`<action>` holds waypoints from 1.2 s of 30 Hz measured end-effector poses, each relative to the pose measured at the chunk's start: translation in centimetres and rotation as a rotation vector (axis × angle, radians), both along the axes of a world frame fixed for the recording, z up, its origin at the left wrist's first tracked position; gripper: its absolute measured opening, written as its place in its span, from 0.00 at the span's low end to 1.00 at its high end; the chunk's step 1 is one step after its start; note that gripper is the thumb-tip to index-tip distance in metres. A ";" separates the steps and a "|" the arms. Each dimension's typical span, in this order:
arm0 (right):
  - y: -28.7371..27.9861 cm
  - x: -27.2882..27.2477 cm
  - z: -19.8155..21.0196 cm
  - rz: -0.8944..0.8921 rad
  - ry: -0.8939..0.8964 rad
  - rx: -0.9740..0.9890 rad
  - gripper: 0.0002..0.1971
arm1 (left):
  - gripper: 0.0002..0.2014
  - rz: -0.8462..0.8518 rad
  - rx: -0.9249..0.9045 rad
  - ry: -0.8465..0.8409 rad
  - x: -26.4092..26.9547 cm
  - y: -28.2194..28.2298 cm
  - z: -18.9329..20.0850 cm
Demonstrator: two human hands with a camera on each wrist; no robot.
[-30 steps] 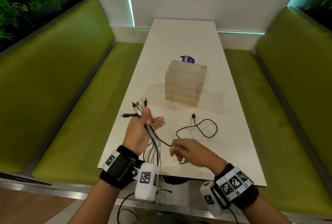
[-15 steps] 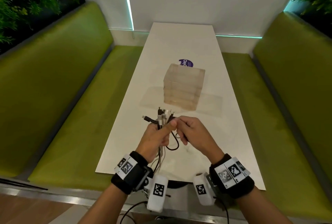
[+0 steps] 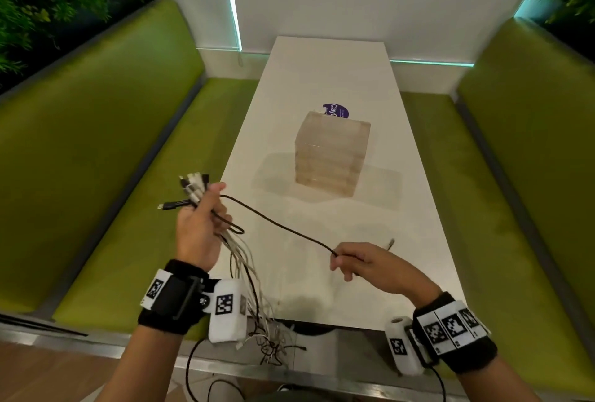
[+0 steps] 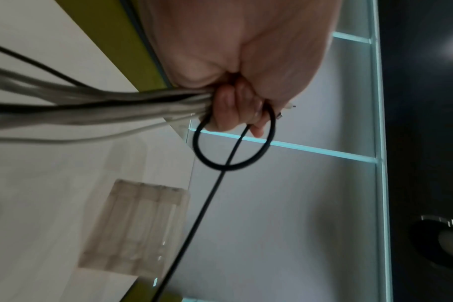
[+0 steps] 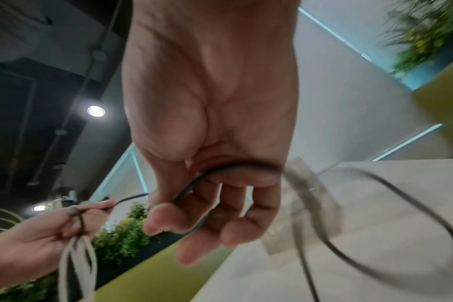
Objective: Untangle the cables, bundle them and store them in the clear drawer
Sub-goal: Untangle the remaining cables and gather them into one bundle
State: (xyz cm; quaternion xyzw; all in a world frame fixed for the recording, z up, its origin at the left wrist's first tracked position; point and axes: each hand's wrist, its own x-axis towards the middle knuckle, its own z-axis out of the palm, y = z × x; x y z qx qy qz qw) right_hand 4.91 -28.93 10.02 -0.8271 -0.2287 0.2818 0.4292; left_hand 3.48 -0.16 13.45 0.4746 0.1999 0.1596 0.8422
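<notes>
Cables (image 3: 206,208) bunched in my left hand (image 3: 198,231) | right hand (image 3: 370,264) pinches black cable (image 3: 283,227), near table edge | clear drawer (image 3: 331,157) mid-table, far | risk: loop by left fingers (image 4: 233,110) may knot if pulled hard

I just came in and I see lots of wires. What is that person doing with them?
A person is sorting cables at a white table. Their left hand grips a bunch of white and black cables by the plug ends. Their right hand pinches one black cable and stretches it out from the bunch. The clear drawer box stands shut on the table, with no cables in it.
</notes>
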 end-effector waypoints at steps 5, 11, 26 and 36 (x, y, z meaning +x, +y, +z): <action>0.3 0.2 1.2 -0.047 -0.075 0.099 0.13 | 0.10 -0.190 0.267 0.034 -0.1 -1.4 -1.2; 3.8 0.7 3.8 -0.042 0.116 0.384 0.15 | 0.08 -0.673 0.490 -0.015 -1.4 -7.0 -0.6; 4.3 -0.9 0.4 0.125 0.144 0.208 0.11 | 0.10 -0.274 0.115 0.018 -0.3 -3.7 0.3; 4.5 -3.9 -1.4 0.389 0.271 0.037 0.12 | 0.05 -0.124 0.076 0.006 -0.3 -1.9 0.3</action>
